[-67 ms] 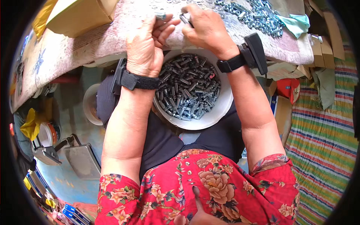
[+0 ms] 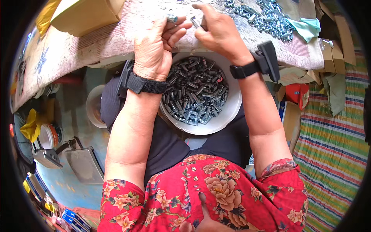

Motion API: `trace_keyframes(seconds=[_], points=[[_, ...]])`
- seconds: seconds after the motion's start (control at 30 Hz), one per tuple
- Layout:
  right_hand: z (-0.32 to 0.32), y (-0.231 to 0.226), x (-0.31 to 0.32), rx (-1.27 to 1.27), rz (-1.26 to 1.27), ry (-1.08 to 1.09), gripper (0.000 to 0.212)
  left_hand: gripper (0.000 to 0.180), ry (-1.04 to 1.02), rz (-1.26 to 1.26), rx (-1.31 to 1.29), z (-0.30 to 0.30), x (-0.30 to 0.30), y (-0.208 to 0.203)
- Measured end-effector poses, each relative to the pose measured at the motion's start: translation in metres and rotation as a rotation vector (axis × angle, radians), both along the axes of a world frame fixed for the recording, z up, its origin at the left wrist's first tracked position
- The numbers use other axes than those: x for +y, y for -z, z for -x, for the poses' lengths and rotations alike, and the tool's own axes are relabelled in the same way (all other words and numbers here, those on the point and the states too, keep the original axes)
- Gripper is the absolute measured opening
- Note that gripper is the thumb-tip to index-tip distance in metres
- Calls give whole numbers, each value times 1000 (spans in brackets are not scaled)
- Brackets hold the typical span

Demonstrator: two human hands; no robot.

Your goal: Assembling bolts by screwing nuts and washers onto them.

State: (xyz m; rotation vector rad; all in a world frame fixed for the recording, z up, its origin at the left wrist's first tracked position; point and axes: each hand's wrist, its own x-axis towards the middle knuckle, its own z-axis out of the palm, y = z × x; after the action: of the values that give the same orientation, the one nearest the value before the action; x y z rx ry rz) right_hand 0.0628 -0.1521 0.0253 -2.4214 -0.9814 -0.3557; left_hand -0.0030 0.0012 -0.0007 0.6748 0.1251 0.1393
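My left hand [image 2: 156,44] is palm up at the table's near edge, its thumb and fingers closed on a short silvery expansion bolt [image 2: 171,17]. To its right, my right hand [image 2: 220,33] pinches another metal expansion bolt [image 2: 196,22] between thumb and fingers, with the index finger stretched out over the table. The two hands are slightly apart. Below them, a white basin [image 2: 230,112] at my lap holds many similar expansion bolts [image 2: 195,91], some dark and some shiny. My fingers partly hide both held pieces.
On the cloth-covered table [image 2: 96,48] lie a pile of nuts and bolts [image 2: 272,19] at right and scattered washers [image 2: 166,7] at the back. A cardboard box [image 2: 85,17] stands at left, with a pale green cloth [image 2: 307,28] at right. A striped mat [image 2: 332,154] covers the right-hand floor.
My right hand has shifted slightly to the right, and its index finger is stretched further out. The left hand keeps its hold, and the whole view has shifted a little.
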Motion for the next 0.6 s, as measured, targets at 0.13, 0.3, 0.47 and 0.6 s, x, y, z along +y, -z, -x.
trace_keyframes(seconds=[0.13,0.3,0.47,0.6], points=[[31,-36,2,828,-724,-22,42,27,43,25,-24,7,-1,-7],[49,-23,12,189,-885,-39,32,22,106,102,-65,3,-10,-13],[57,0,24,-197,-848,116,30,20,230,292,-78,3,-15,2],[66,2,22,-143,-1068,47,28,21,282,357,-43,8,-24,5]])
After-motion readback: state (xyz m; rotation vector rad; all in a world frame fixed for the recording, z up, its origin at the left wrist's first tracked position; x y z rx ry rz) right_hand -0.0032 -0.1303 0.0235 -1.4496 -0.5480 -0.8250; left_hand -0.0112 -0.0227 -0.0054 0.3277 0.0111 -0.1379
